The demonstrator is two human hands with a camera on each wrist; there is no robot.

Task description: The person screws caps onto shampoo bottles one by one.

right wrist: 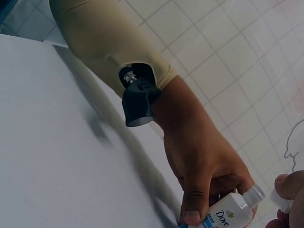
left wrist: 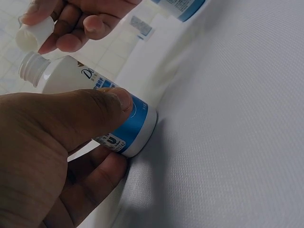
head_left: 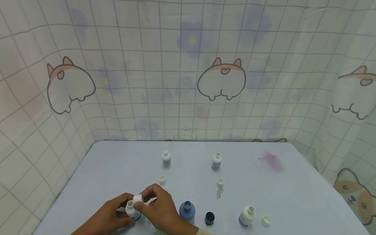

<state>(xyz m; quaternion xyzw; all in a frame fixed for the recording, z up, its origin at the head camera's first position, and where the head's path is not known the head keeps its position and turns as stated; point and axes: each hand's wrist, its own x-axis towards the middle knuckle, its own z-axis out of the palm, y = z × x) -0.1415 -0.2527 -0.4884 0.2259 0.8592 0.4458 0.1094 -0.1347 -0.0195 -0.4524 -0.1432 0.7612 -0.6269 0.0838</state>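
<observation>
My left hand [head_left: 110, 212] grips a small white Dove bottle [head_left: 133, 212] with a blue label band, near the table's front left. In the left wrist view the thumb lies across the bottle's label [left wrist: 130, 121], and its threaded neck [left wrist: 32, 67] is bare. My right hand [head_left: 161, 209] pinches a white cap [head_left: 137, 198] between thumb and fingers, just beside the bottle's mouth and off it. The right wrist view shows the left hand [right wrist: 204, 156] on the bottle [right wrist: 227, 211], with the right hand's fingers [right wrist: 290, 186] and the cap at the right edge.
A blue bottle [head_left: 187, 212] stands uncapped right of my right hand, a black cap [head_left: 209, 218] beside it. An uncapped white bottle [head_left: 247, 217] and its cap [head_left: 265, 221] are farther right. Two white bottles [head_left: 166, 160] stand behind, white caps [head_left: 162, 180] before them. A pink stain [head_left: 273, 162] marks the table.
</observation>
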